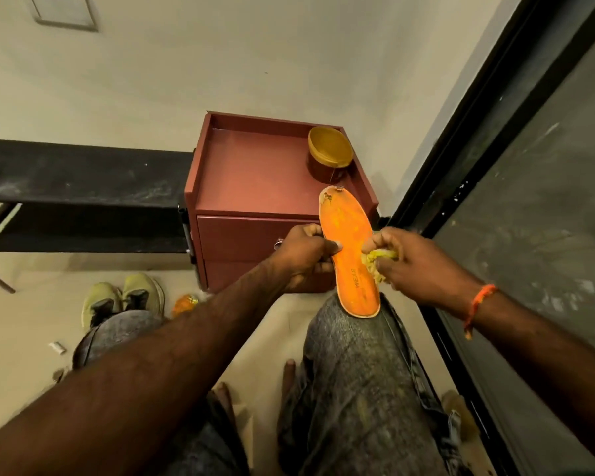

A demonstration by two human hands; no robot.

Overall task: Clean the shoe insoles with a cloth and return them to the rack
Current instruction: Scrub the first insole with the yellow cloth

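Note:
An orange insole (347, 242) stands with its heel end on my right knee and its worn toe end pointing up over the cabinet. My left hand (304, 257) grips its left edge, thumb across the face. My right hand (413, 266) holds a crumpled yellow cloth (375, 264) against the insole's right side. A black fabric shoe rack (79, 180) stands at the left. On the floor by my left knee sits a pair of olive shoes (124, 300), with a second orange insole (182, 304) beside them.
A red-brown drawer cabinet (251, 180) stands ahead, with a round yellow-lidded tin (328, 154) on its top. A dark glass door with a black frame (516, 207) runs along the right. Small scraps lie on the floor (21, 324) at the left.

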